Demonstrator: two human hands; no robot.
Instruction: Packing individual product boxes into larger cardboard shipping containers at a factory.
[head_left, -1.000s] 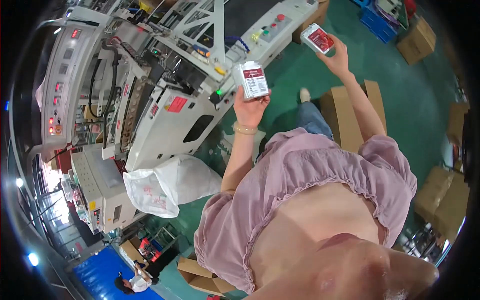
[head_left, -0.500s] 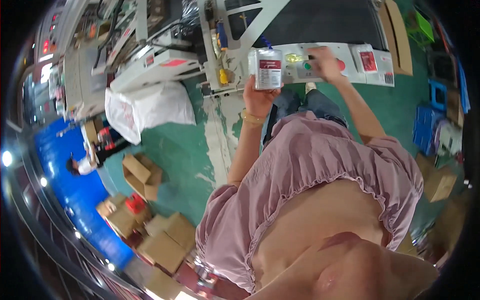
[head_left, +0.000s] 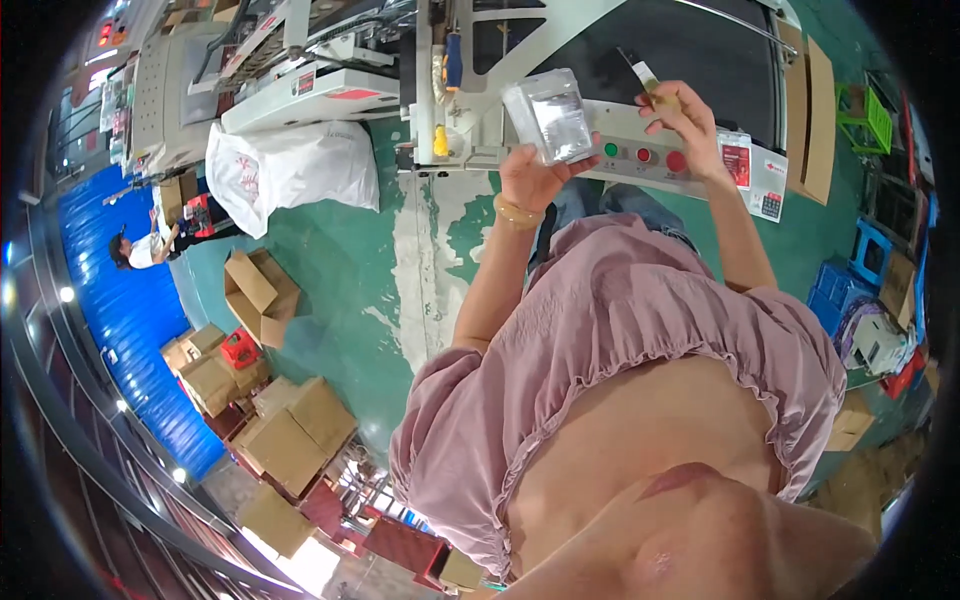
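Package in one hand, pointed tool in the other, over the machine's edge.
Left hand (head_left: 533, 180) clamped on the lower edge of a clear-and-silver package (head_left: 560, 118), tilted, its upper part unsupported; right hand (head_left: 688, 122) pinching a slim yellow-handled tool (head_left: 651, 84), dark tip aimed up and left, apart from the package. Tip too small to tell blade from driver. A second package (head_left: 736, 163), red-labelled, lies on the control panel (head_left: 595, 168), just beside the large red button (head_left: 676, 162). Risks, as I judge: a slack low grip could let the slick-looking package slide; a slip of the tool toward the left hand could nick fingers or wrapping; a dropped wrist or careless elbow could press a button.
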